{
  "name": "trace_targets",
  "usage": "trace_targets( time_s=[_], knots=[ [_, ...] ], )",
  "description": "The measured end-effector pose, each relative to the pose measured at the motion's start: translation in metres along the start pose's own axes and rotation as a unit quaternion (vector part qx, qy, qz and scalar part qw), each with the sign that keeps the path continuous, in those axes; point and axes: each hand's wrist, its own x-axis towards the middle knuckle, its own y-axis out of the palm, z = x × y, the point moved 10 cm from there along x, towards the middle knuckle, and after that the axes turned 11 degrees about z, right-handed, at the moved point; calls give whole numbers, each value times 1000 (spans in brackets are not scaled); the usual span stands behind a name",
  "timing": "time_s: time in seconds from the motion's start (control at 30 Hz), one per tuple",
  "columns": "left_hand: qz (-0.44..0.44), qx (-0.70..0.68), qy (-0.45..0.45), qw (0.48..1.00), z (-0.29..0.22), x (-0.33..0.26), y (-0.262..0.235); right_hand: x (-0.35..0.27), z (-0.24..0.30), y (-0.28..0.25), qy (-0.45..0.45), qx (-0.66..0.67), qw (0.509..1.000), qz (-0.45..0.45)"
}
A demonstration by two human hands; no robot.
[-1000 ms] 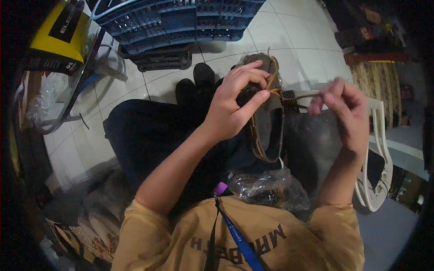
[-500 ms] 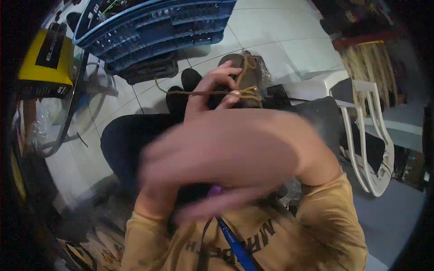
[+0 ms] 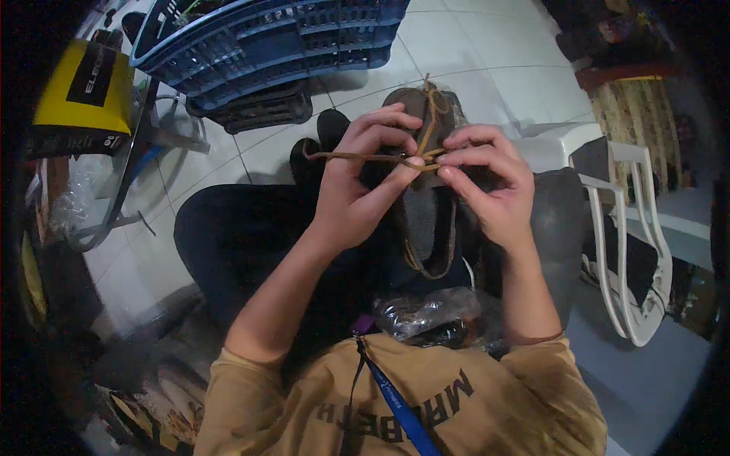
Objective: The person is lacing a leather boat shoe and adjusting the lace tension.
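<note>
A brown shoe (image 3: 428,220) rests over my lap, its rounded toe pointing away and its dark inside facing up. Tan laces (image 3: 432,125) cross its front and lie in a loop near the toe. My left hand (image 3: 366,178) is closed on a lace at the shoe's left side, and one long brown end sticks out leftward across the fingers. From the right, my right hand (image 3: 490,178) pinches the laces over the middle of the shoe. The fingertips of both hands are a short way apart there.
A blue plastic crate (image 3: 266,49) sits on a black crate (image 3: 266,110) ahead. At left is a yellow and black bag (image 3: 84,95) by a metal frame. A white plastic chair (image 3: 620,205) stands at right. Clear plastic wrapping (image 3: 426,311) lies on my lap.
My right hand has swung from a blurred sweep across my body, over the left forearm, to the laces. My left hand has stayed at the shoe, which now shows down to its heel.
</note>
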Motion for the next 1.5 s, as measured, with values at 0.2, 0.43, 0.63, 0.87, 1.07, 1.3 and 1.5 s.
trace_targets(
  time_s=[0.2,0.43,0.63,0.87,1.07,1.3,1.5],
  knots=[
    [-46,32,-14,998,0,-4,1,3,-5,3,42,49,998,-22],
    [-64,125,26,990,-16,-6,0,5,-9,2,59,57,996,-30],
    [-76,128,42,988,-21,-4,-9,12,-3,4,56,51,997,-11],
    [-60,116,37,991,-20,0,-7,29,-25,7,106,145,983,35],
    [-68,70,52,994,-16,4,-12,36,-32,12,116,231,965,51],
    [-91,-35,15,995,-6,5,-15,31,-34,9,115,255,959,43],
    [-53,-7,17,998,-4,15,-11,24,-29,1,111,240,964,32]
  ],
)
